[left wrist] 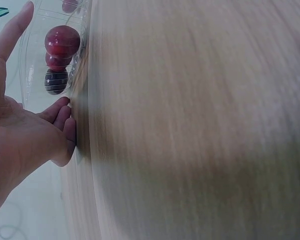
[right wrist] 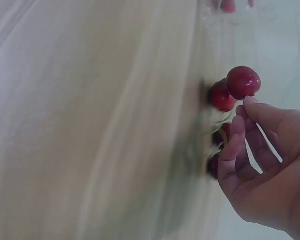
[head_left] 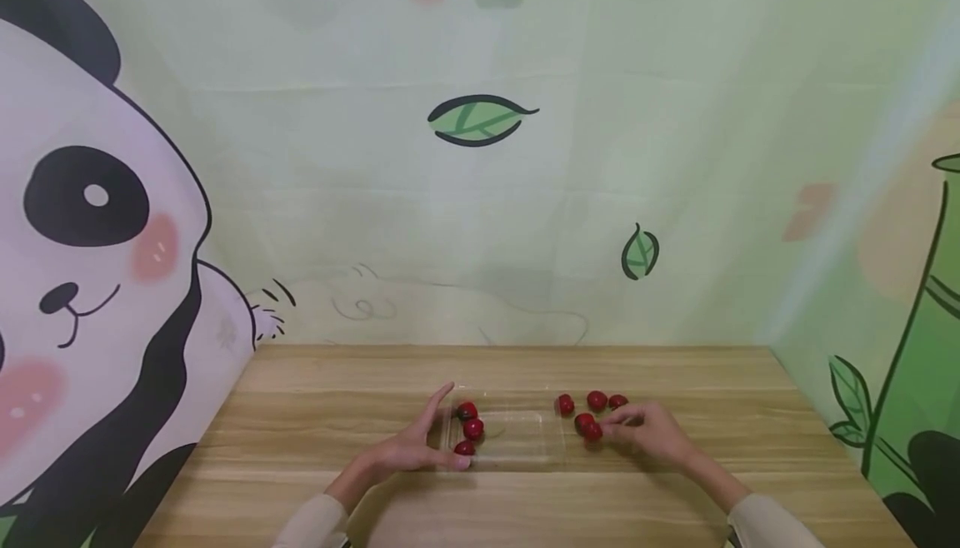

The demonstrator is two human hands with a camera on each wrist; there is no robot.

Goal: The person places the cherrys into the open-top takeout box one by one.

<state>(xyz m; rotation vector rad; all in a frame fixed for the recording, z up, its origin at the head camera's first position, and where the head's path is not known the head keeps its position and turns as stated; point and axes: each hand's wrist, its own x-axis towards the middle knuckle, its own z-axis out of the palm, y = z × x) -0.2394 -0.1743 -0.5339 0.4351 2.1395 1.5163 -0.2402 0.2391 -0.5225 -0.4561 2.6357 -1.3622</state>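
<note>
A clear plastic box (head_left: 517, 416) lies on the table, with three dark red cherries (head_left: 473, 429) grouped at its left end. My left hand (head_left: 408, 448) spans that end, thumb along the near side and a finger up at the far side. Close to the box, the cherries (left wrist: 62, 41) show through its wall in the left wrist view. Right of the box, my right hand (head_left: 651, 433) pinches a glossy red cherry (right wrist: 243, 82) at its fingertips. Just behind it is another cherry (right wrist: 221, 96). Other loose cherries (head_left: 597, 401) lie beyond the right hand, partly hidden by its fingers in the right wrist view.
The wood-grain table (head_left: 315, 415) ends at the back against a light green cloth backdrop (head_left: 337, 198) printed with a panda and leaves. Thin green stems (right wrist: 217, 127) show among the loose cherries.
</note>
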